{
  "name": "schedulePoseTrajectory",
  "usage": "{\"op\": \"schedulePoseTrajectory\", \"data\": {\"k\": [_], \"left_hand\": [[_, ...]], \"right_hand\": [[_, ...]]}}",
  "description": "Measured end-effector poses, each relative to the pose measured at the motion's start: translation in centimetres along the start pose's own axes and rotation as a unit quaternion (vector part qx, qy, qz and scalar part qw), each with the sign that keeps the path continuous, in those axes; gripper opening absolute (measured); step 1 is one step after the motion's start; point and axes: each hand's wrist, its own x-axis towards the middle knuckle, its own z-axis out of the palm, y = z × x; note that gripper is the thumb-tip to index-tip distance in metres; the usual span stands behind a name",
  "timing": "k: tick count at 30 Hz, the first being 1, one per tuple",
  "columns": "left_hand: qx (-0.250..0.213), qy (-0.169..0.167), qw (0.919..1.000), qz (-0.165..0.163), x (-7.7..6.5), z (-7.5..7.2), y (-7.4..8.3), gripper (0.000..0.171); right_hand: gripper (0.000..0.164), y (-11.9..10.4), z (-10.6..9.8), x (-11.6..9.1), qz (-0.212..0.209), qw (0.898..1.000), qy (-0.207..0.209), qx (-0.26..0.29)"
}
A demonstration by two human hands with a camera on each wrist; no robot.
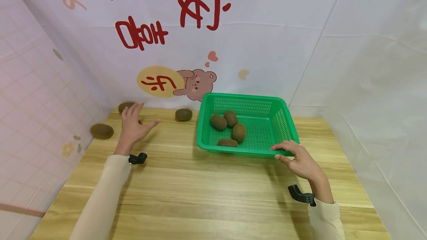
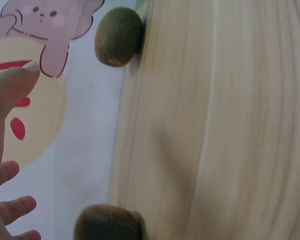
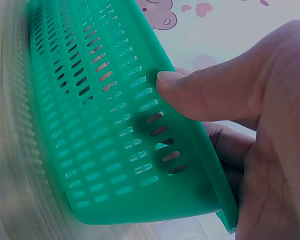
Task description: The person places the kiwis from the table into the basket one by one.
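A green plastic basket (image 1: 250, 151) stands on the table against the back wall, with several brown kiwis (image 1: 218, 122) at its left side. My right hand (image 1: 300, 160) grips its front rim near the right corner, thumb (image 3: 210, 92) on the outer wall and fingers inside. My left hand (image 1: 133, 127) hovers with spread fingers at the back left, holding nothing. It overlaps a kiwi (image 1: 125, 106) by the wall in the head view. Another kiwi (image 1: 102, 131) lies to its left, and a third kiwi (image 1: 184, 114) lies between this hand and the basket.
A wooden table (image 1: 200, 195) extends in front of the basket. White printed cloth (image 1: 260, 40) rises behind it, and more cloth (image 1: 40, 84) borders the left side. On the right stands a pale cloth wall (image 1: 377, 84).
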Motion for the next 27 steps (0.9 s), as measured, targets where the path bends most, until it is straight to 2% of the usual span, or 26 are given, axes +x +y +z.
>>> {"op": "schedulePoseTrajectory", "data": {"k": [4, 15, 22, 27], "left_hand": [[-0.003, 0.001, 0.9999, -0.01, -0.1, -0.1, -1.0, 0.1], [-0.028, -0.009, 0.995, -0.095, -0.8, -0.2, -2.7, 0.105], [-0.054, 0.003, 0.9918, -0.116, -1.1, -0.1, -3.5, 0.1], [-0.063, 0.017, 0.9898, -0.127, -1.4, 0.1, -4.0, 0.089]], "right_hand": [[0.026, 0.0, 0.0, 0.0, 0.002, 1.0, -0.001, 0.001], [0.027, -0.1, 0.1, 0.0, 0.0, 1.0, -0.001, 0.002], [0.026, -0.1, 0.0, 0.0, 0.0, 1.0, 0.0, -0.001], [0.027, -0.1, 0.0, 0.0, 0.001, 1.0, 0.0, 0.0]]}}
